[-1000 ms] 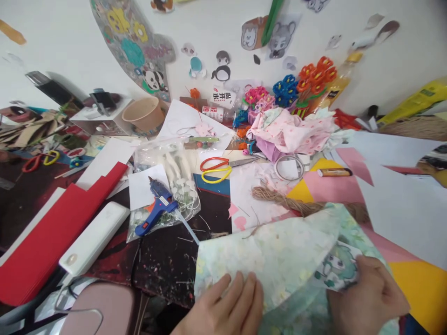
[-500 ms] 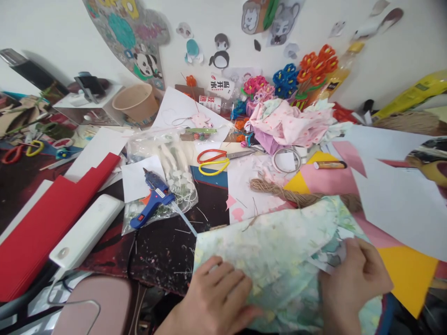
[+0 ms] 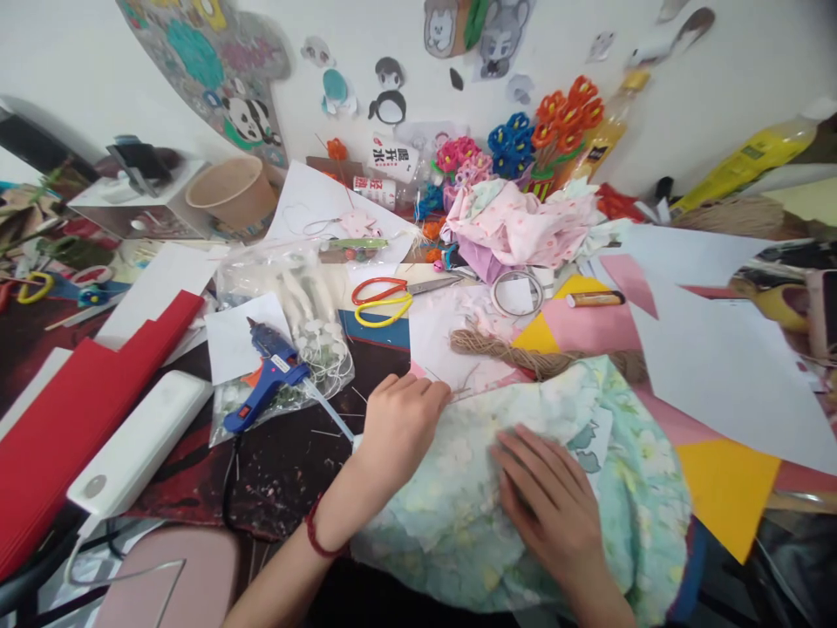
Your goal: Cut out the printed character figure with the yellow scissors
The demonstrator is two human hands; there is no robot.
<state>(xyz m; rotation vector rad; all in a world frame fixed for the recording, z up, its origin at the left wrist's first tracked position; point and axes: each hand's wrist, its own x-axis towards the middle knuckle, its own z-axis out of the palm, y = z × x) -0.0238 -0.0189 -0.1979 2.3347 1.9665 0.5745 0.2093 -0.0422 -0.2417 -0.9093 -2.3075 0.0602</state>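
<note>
A pale green floral cloth [image 3: 451, 523] spreads over the table's front edge in front of me. My left hand [image 3: 402, 423] is at its far left edge, fingers curled together beside a thin loose strand [image 3: 466, 388]; what they hold, if anything, is hidden. Lying flat on the middle of the cloth is my right hand [image 3: 549, 497], its fingers stretched out. Just right of those fingers, a small white paper cutout [image 3: 594, 449] with a grey-green drawing rests on the cloth. Behind the cloth runs a bundle of brown twine [image 3: 549, 356].
A blue glue gun [image 3: 271, 371] lies left on a plastic bag [image 3: 327, 323]. Scissors [image 3: 385, 301], a tape roll [image 3: 516, 294] and crumpled pink fabric [image 3: 516, 222] are farther back. A white power bank [image 3: 140, 440] and red card [image 3: 85, 401] sit left; paper sheets [image 3: 725, 384] cover the right.
My left hand has moved up to the cloth's far edge. My right hand has let go of the paper cutout and moved left, flattening onto the cloth. The view has shifted right.
</note>
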